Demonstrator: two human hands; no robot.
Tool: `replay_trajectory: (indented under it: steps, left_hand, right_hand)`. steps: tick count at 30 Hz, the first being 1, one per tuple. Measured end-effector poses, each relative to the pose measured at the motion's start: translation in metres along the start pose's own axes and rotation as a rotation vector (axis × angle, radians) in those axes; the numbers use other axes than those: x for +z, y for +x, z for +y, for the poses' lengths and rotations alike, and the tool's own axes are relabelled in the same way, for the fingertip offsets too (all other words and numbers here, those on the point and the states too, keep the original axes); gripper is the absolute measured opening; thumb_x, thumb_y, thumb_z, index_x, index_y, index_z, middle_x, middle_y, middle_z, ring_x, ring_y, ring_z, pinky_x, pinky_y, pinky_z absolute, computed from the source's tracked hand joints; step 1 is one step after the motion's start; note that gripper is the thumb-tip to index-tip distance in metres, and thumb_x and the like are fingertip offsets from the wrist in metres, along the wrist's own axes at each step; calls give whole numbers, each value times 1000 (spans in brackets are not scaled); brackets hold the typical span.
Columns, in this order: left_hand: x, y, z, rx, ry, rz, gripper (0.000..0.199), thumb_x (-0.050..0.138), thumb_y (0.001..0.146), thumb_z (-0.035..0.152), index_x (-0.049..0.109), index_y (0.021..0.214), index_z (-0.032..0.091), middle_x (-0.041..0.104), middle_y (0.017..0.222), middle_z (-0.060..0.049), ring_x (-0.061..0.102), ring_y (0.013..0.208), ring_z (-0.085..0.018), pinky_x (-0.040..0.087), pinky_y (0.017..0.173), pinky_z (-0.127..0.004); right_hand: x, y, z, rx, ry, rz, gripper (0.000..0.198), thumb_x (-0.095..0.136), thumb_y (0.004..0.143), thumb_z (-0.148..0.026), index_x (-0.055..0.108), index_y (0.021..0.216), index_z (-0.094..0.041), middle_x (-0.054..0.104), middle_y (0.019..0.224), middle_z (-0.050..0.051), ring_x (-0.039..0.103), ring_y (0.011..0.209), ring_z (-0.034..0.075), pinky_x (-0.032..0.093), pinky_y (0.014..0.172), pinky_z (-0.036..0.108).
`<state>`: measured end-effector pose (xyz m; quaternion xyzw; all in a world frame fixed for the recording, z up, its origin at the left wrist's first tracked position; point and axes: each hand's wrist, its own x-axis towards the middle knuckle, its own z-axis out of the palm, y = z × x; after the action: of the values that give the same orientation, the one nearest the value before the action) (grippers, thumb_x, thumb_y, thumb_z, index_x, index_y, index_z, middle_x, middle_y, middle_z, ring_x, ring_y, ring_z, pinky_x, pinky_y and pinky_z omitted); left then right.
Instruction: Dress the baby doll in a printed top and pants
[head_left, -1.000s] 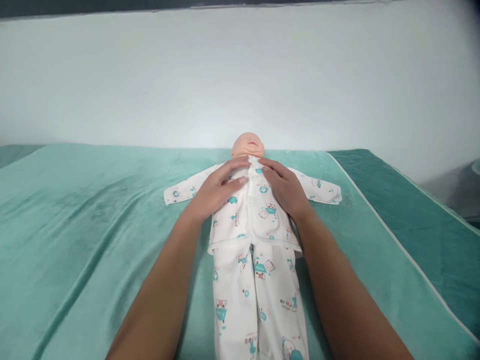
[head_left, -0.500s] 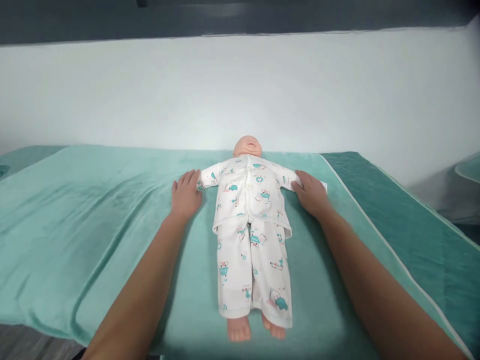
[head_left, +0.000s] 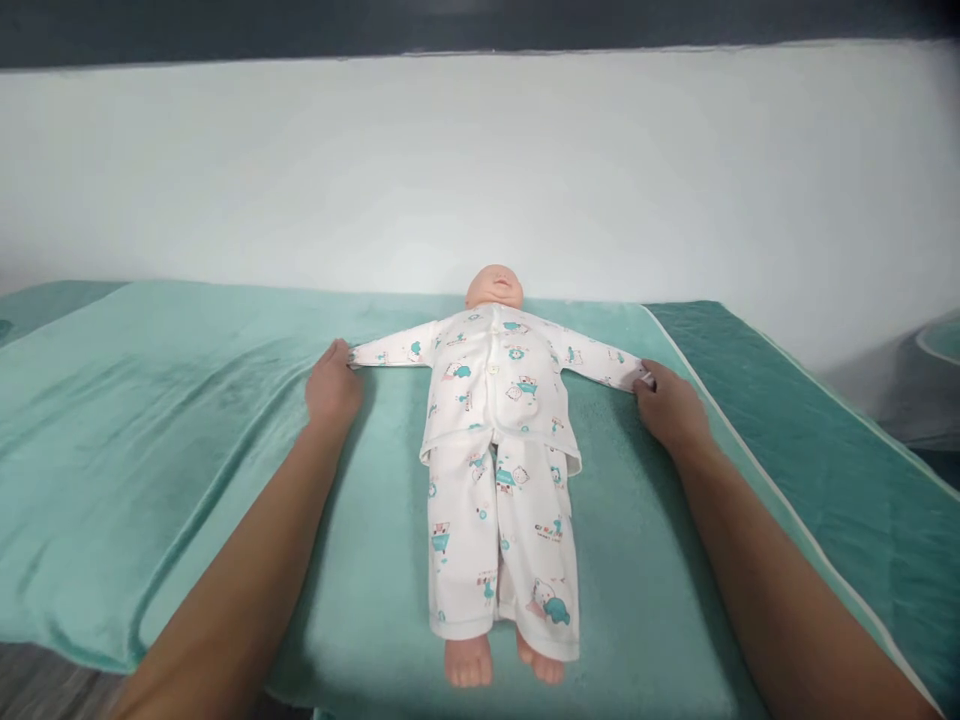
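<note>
The doll is lying face-up on the blanket; left hand and right hand are pinching its 2 sleeves, seemingly straightening them; the next move is likely needing even tension.

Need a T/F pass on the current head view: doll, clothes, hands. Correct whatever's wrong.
1. The dressed doll lies face up on a green blanket. True.
2. The left hand and the right hand each grip a sleeve's end. True.
3. The sleeves are folded across the chest. False: they stretch out sideways.
4. Bare feet show below the white trousers. True.
5. The trousers are unprinted. False: they carry coloured pictures.
</note>
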<state>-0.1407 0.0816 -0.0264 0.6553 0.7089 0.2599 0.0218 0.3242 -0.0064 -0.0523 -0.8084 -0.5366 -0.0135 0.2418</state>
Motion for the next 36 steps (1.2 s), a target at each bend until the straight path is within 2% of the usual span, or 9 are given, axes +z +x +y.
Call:
replay_trajectory:
  steps: [4, 8, 11, 15, 20, 25, 28, 30, 36]
  left_hand:
    - [0, 1, -1, -22, 10, 1, 54, 37, 86, 6, 58, 134, 17, 44, 155, -10, 43, 141, -30, 39, 112, -48]
    - [0, -1, 2, 5, 1, 2, 53, 41, 82, 4, 64, 127, 19, 49, 151, -11, 45, 139, -34, 40, 110, -53]
    - [3, -1, 3, 38, -40, 50, 55, 45, 77, 2, 65, 125, 18, 52, 148, -13, 45, 139, -36, 40, 111, -56]
    - [6, -1, 1, 53, -165, 136, 64, 46, 70, -2, 60, 132, 11, 50, 149, -18, 42, 141, -34, 37, 116, -52]
    - [1, -5, 4, 120, -295, 267, 67, 44, 63, -5, 65, 123, 16, 60, 136, -11, 50, 133, -28, 38, 117, -45]
    - [-4, -9, 12, 150, -337, 302, 61, 44, 63, -4, 67, 112, 21, 66, 124, -8, 55, 124, -27, 42, 111, -46]
    - [-3, -8, 13, 145, -336, 313, 56, 44, 65, -2, 67, 110, 22, 67, 120, -7, 56, 121, -27, 44, 107, -46]
    - [-2, -8, 12, 137, -347, 314, 54, 45, 66, -1, 67, 108, 24, 67, 118, -6, 57, 119, -27, 45, 104, -44]
    - [-1, -8, 9, 154, -390, 352, 49, 44, 67, -2, 69, 100, 25, 69, 107, -4, 60, 109, -24, 47, 98, -39]
  right_hand:
    - [-2, 2, -2, 27, 75, 28, 47, 44, 90, -25, 62, 133, -17, 68, 126, 16, 62, 117, 32, 47, 97, 43]
    - [-7, 6, -8, 45, 195, 76, 45, 45, 85, -15, 69, 123, -18, 73, 117, 13, 65, 110, 27, 47, 93, 37]
    - [-10, 9, -11, 79, 256, 119, 43, 45, 83, -12, 72, 117, -17, 74, 110, 12, 66, 105, 24, 46, 92, 34]
    - [-11, 10, -11, 168, 286, 176, 34, 56, 83, -22, 73, 112, -15, 74, 99, 12, 65, 91, 23, 46, 86, 35]
    - [-11, 12, -10, 198, 316, 189, 26, 63, 79, -22, 74, 101, -14, 71, 89, 10, 58, 75, 19, 44, 76, 34]
    - [-11, 23, -1, 197, 405, 401, 19, 62, 79, -18, 73, 93, -13, 67, 83, 10, 54, 70, 17, 43, 73, 34]
    - [-12, 24, -3, 151, 435, 557, 15, 60, 80, -18, 72, 89, -15, 67, 90, 12, 55, 74, 17, 44, 76, 34]
    - [-14, 14, -15, 75, 515, 562, 13, 60, 81, -20, 70, 90, -17, 67, 95, 11, 58, 77, 17, 46, 76, 33]
    - [-41, -73, -89, -397, 720, 254, 17, 58, 90, -28, 64, 106, -24, 66, 105, 5, 63, 99, 21, 52, 85, 38]
